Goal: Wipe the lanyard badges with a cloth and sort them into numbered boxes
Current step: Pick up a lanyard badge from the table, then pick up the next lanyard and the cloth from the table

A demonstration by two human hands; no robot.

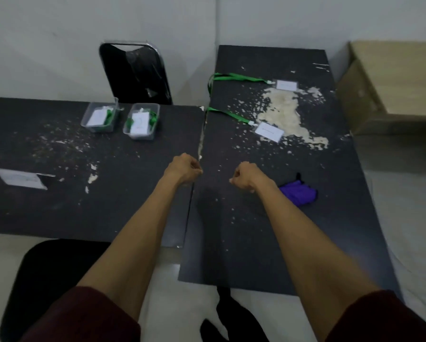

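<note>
Two clear plastic boxes stand at the back of the left table, the left box (100, 117) and the right box (141, 121), each holding a white badge with a green lanyard. Two more badges lie on the right table: a far badge (286, 85) and a nearer badge (268, 131), both on green lanyards. A purple cloth (299, 193) lies crumpled just right of my right wrist. My left hand (184, 172) and my right hand (244, 176) are held out as closed fists over the seam between the tables, with nothing in them.
A white card (21, 179) lies at the left of the left table. A black chair (135, 72) stands behind the tables, another chair seat (46, 272) in front. A cardboard box (392, 87) sits at the right. Both dark tabletops are flaked and worn.
</note>
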